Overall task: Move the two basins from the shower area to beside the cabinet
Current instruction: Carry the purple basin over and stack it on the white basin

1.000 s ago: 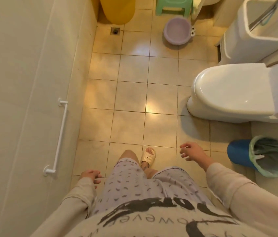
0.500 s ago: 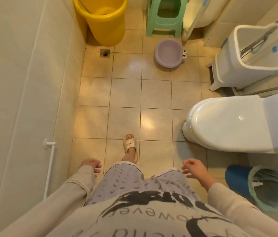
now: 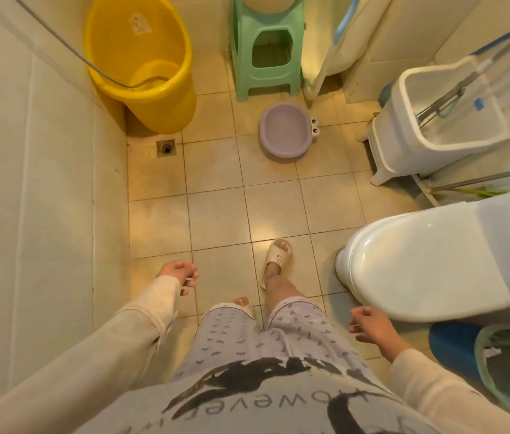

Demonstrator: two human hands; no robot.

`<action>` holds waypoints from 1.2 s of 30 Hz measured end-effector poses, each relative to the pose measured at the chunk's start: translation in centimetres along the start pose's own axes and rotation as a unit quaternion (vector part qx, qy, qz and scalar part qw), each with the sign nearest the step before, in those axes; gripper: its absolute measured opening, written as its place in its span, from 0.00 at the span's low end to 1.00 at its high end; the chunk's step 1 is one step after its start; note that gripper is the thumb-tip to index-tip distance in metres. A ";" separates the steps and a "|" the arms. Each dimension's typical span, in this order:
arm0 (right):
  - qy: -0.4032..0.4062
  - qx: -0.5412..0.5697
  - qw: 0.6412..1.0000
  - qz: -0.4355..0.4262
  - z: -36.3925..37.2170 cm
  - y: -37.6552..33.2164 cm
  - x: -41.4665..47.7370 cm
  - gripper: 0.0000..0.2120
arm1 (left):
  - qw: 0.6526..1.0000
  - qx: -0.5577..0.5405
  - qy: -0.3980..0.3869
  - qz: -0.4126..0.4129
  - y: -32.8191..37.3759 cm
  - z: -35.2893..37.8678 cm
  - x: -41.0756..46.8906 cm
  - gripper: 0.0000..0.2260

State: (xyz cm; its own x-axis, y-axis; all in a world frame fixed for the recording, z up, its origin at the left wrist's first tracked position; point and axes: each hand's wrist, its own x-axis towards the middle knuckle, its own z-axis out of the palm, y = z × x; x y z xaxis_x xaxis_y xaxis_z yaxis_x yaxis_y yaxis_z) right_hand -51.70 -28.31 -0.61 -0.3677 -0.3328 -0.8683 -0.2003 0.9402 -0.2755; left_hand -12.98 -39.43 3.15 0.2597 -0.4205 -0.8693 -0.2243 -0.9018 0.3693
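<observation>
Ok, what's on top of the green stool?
A pale round object sits on the green stool, possibly the second basin, but the frame's top edge cuts it off, so its inside is hidden. The purple basin sits on the floor in front of the stool and looks empty.

A tiled bathroom floor [image 3: 216, 220] seen from above. A yellow bucket [image 3: 141, 64] stands in the far left corner, with a floor drain [image 3: 165, 148] just near of it. A green plastic stool [image 3: 267, 54] stands at the far wall. A white toilet [image 3: 429, 264] sits on the right, a white mop bucket [image 3: 435, 120] beyond it, a blue lined bin [image 3: 498, 358] nearest.
</observation>
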 end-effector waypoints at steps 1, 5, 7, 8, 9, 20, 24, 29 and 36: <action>-0.004 0.006 1.000 0.001 -0.1 -1.5 0.8 0.04 | 1.000 0.001 0.002 -0.008 0.6 0.2 0.7 0.03; -0.018 0.008 1.000 -0.021 -0.9 -8.9 4.0 0.05 | 0.998 -0.003 0.026 -0.048 2.3 0.9 3.0 0.04; -0.023 0.012 0.999 -0.038 -1.8 -13.2 5.4 0.06 | 0.996 -0.005 0.043 -0.084 3.2 1.3 3.5 0.05; -0.026 0.017 0.999 -0.044 -2.2 -15.4 5.9 0.06 | 0.994 -0.006 0.046 -0.102 3.8 1.4 3.7 0.05; -0.028 0.018 0.998 -0.049 -2.7 -17.6 6.4 0.06 | 0.992 -0.008 0.044 -0.117 4.4 1.6 3.9 0.05; -0.059 -0.009 0.993 -0.103 -5.8 -34.2 10.5 0.09 | 0.988 -0.049 0.073 -0.123 15.8 1.5 8.9 0.07; -0.050 0.009 0.996 -0.067 -5.5 -36.0 11.7 0.10 | 0.993 -0.025 0.053 -0.104 22.0 1.2 12.5 0.05; -0.002 0.099 0.995 0.029 -5.5 -36.9 12.5 0.11 | 0.997 0.012 0.005 -0.074 31.8 1.6 17.7 0.05; 0.054 0.234 0.961 0.137 -5.5 -38.0 11.9 0.13 | 0.993 0.105 -0.050 0.005 46.9 1.7 23.2 0.05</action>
State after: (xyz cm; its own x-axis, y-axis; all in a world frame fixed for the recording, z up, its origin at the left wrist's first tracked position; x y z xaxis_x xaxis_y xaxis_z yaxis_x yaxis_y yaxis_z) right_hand -53.52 -68.44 1.79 -0.4448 -0.0496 -0.8943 0.3385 0.9151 -0.2191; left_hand -19.09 -91.33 -0.24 0.1633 -0.4084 -0.8981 -0.4199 -0.8525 0.3113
